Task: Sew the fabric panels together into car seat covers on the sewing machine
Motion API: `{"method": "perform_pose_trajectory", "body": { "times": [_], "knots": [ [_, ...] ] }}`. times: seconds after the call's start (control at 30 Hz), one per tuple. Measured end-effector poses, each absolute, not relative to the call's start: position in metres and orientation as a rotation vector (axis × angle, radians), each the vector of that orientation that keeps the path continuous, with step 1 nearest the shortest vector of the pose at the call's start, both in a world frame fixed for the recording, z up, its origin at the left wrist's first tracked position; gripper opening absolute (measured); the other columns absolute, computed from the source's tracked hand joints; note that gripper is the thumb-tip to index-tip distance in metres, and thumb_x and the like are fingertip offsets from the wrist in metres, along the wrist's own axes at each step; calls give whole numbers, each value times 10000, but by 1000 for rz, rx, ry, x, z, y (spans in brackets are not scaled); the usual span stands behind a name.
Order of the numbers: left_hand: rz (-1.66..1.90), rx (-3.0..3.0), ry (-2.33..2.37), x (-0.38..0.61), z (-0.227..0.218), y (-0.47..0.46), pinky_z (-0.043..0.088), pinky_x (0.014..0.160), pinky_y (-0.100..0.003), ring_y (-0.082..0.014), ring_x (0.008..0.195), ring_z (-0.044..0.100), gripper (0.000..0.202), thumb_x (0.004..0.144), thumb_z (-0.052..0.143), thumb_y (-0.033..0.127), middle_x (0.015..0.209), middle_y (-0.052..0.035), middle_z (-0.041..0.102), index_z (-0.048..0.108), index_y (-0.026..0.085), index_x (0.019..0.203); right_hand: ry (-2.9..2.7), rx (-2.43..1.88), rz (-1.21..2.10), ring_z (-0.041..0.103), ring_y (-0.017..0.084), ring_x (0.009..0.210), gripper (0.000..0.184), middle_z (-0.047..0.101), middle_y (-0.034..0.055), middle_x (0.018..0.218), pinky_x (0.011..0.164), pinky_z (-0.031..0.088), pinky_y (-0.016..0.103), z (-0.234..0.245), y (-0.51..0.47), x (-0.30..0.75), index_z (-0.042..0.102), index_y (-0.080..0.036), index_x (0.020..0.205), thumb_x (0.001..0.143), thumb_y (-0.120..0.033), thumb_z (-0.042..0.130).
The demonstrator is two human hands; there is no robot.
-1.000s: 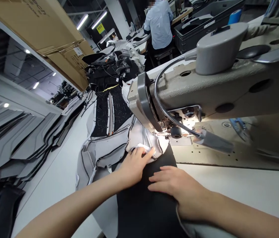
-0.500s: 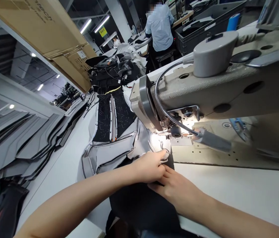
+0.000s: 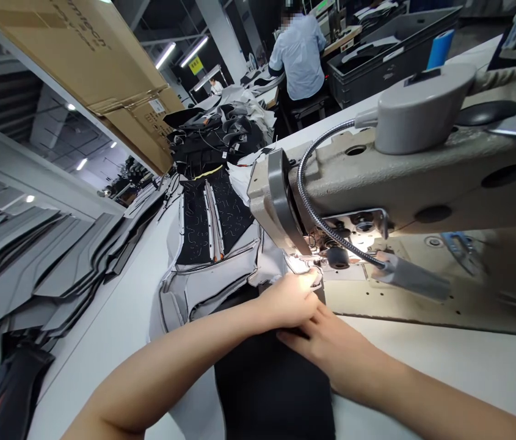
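A grey fabric cover (image 3: 218,282) with dark-edged seams lies rumpled on the white surface (image 3: 115,324), its right part reaching the lit needle area of the sewing machine (image 3: 404,183). At its far part, a black panel (image 3: 193,229) bears pale squiggles and two lengthwise strips (image 3: 212,226), orange at their near ends. Plain black cloth (image 3: 276,385) stretches nearer.

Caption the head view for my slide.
Left hand and right hand together over black fabric, beside a lit sewing machine.

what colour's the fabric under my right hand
The fabric is black, clearest in the head view.
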State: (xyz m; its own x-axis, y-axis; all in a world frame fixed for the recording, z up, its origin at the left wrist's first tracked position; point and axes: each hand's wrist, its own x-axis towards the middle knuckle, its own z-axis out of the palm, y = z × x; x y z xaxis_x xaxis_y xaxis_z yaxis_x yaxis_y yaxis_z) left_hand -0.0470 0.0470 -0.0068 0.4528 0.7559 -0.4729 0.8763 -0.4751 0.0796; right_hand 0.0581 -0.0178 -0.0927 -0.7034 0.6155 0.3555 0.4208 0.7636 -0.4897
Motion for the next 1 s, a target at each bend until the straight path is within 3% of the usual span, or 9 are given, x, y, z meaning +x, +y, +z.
{"method": "perform_pose_trajectory", "body": {
  "times": [0.17,0.33,0.5,0.67,0.8,1.0],
  "knots": [
    [-509,2459,1456,-50,-20,37,490,611,-325,-257,721,644,604,792,394,187,818,-114,666,288,98,1380,-2577,-632,554,396,280,1240,606,519,155,1258,1085,226,453,-91,-37,65,482,-182,1307,708,-159,563],
    [-577,2548,1430,-47,-23,31,512,659,-367,-280,783,652,695,794,384,158,908,-136,663,159,121,1451,-2551,-671,686,408,265,1229,663,525,118,1262,1085,232,441,-90,-36,63,482,-211,1308,655,-126,556],
    [-630,2635,1443,-48,-30,26,522,682,-347,-267,812,652,667,833,360,159,959,-157,641,136,67,1454,-2531,-658,736,438,238,1201,625,551,97,1236,1084,240,421,-85,-36,64,487,-216,1302,685,-126,543],
    [-600,2572,1493,-46,-27,26,511,675,-345,-275,834,648,667,803,382,153,939,-151,652,190,60,1434,-2498,-679,743,459,219,1178,536,576,86,1199,1091,227,400,-83,-37,64,524,-217,1268,736,-153,543],
    [-564,2473,1489,-42,-13,33,466,598,-308,-258,756,645,634,768,398,159,848,-88,664,276,171,1390,-2511,-689,705,422,249,1226,514,524,127,1282,1078,246,427,-81,-35,63,519,-210,1282,769,-215,547],
    [-457,2339,1458,-41,-5,44,399,532,-274,-198,669,581,340,772,364,168,842,-48,625,495,210,1083,-2565,-698,644,344,281,1300,467,473,164,1344,1082,233,453,-80,-33,63,533,-203,1274,808,-233,520]
  ]
}}
